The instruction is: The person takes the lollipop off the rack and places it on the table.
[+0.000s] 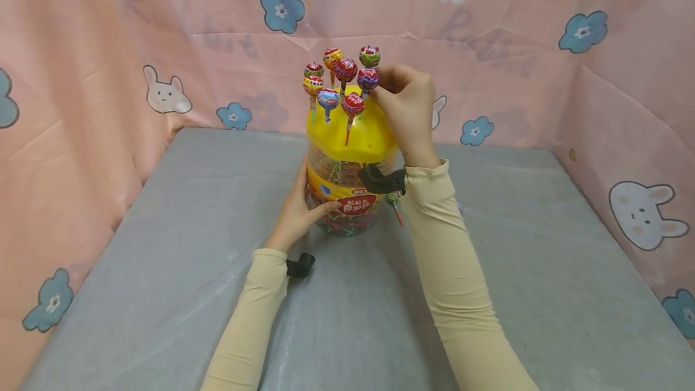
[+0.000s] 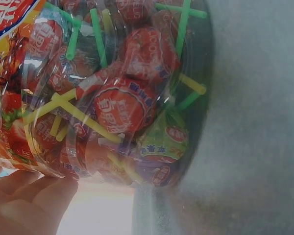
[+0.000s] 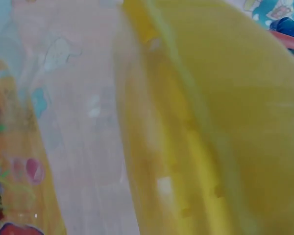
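Observation:
A clear plastic jar [image 1: 353, 171] with a yellow lid [image 1: 353, 137] stands on the table, wrapped lollipops packed inside. Several lollipops stick up from the lid, among them a red one [image 1: 353, 104], a light blue one [image 1: 328, 99] and a purple one [image 1: 368, 79]. My left hand [image 1: 297, 213] grips the jar's lower left side, thumb across the label [image 1: 355, 204]; its fingers also show against the jar [image 2: 112, 98] in the left wrist view. At the lid's back right, my right hand [image 1: 407, 101] pinches a lollipop by its stick, close behind the purple one; the fingertips are partly hidden.
A green-wrapped lollipop [image 1: 393, 200] with a red stick lies right of the jar, partly behind the right wrist's black strap [image 1: 382, 180]. The grey table [image 1: 217, 198] is enclosed by a pink patterned cloth [image 1: 217, 47] at the back and sides.

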Tool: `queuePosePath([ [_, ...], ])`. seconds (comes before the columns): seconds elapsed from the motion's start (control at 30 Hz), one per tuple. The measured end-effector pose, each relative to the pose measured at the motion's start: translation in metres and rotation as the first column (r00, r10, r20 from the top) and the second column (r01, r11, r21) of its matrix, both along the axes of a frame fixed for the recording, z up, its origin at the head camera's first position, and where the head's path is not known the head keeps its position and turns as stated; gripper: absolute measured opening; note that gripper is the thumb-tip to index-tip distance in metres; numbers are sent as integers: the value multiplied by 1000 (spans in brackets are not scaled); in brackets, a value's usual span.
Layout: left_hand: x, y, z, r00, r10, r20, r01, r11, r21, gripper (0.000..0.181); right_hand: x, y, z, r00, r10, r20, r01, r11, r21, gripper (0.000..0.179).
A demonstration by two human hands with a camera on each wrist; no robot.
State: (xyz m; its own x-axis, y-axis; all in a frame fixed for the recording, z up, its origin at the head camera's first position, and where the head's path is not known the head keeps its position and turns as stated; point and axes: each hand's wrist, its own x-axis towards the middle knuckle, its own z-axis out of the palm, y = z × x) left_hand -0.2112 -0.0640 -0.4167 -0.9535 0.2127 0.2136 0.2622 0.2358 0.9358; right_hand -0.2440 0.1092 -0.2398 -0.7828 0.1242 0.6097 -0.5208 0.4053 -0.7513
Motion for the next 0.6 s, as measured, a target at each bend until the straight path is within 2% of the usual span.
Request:
queuePosePath([
  [0.2,0,0,0,1000,-13,-16,13,1000,15,105,6,2,3,998,53,-20,-56,987,-149,14],
  [0.43,-1,0,0,1000,-15,-17,15,1000,22,104,17,13,4,992,104,-78,-118,971,-207,10],
  [0.6,15,1,26,1000,-21,21,21,1000,8,100,24,23,1,988,133,-74,-148,949,-277,6],
])
